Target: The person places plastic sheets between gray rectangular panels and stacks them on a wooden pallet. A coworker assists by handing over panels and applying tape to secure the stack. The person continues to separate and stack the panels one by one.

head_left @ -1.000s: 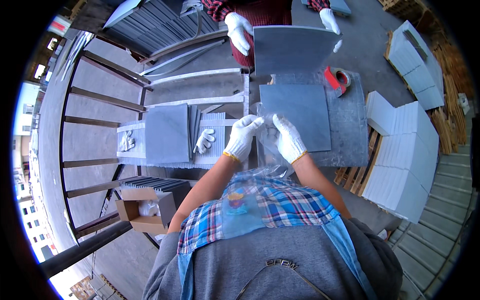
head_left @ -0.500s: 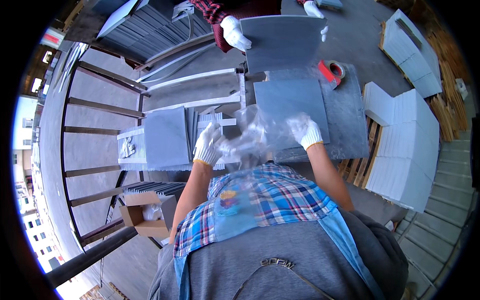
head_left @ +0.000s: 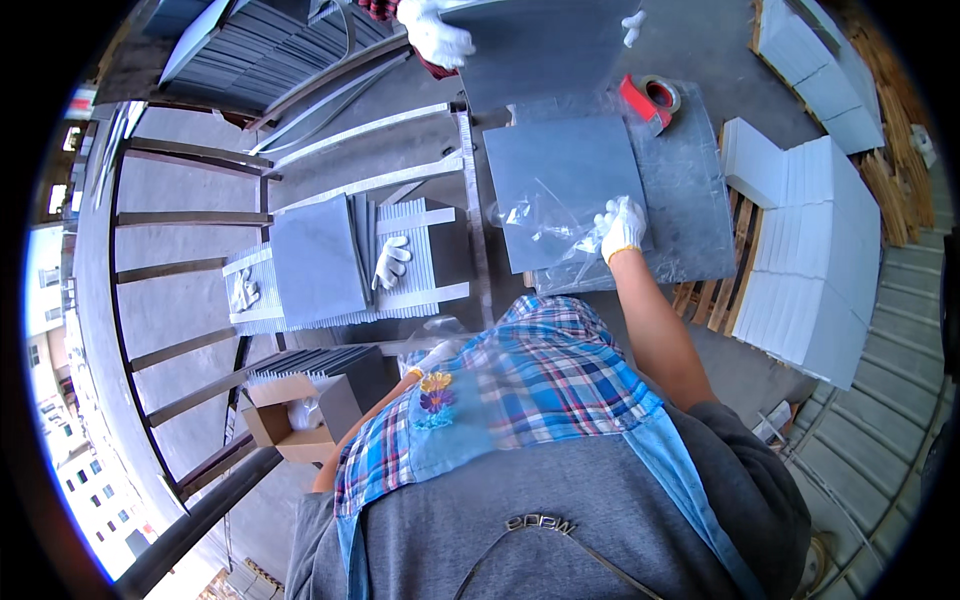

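My right hand [head_left: 622, 228], in a white knit glove, is closed on the edge of a crumpled clear plastic film [head_left: 540, 215]. That film lies over the lower part of a square grey panel [head_left: 565, 150] on the table. My left hand [head_left: 428, 358], also gloved, is low beside my plaid apron. It is blurred and partly hidden, with some clear plastic [head_left: 440, 328] next to it; its fingers cannot be made out. A loose white glove [head_left: 392, 262] rests on the stack of grey panels [head_left: 320, 255] to the left.
Across the table, a co-worker's gloved hand [head_left: 436, 35] holds another grey panel [head_left: 545, 55]. A red tape dispenser [head_left: 648, 103] sits on the plastic-covered table [head_left: 690, 200]. Stacked white panels [head_left: 810, 260] stand on a pallet at right; an open cardboard box [head_left: 295, 415] is lower left.
My left hand has dropped back from the table toward my apron. My right hand stays over the panel, and the film is now spread across it. The view has shifted slightly.
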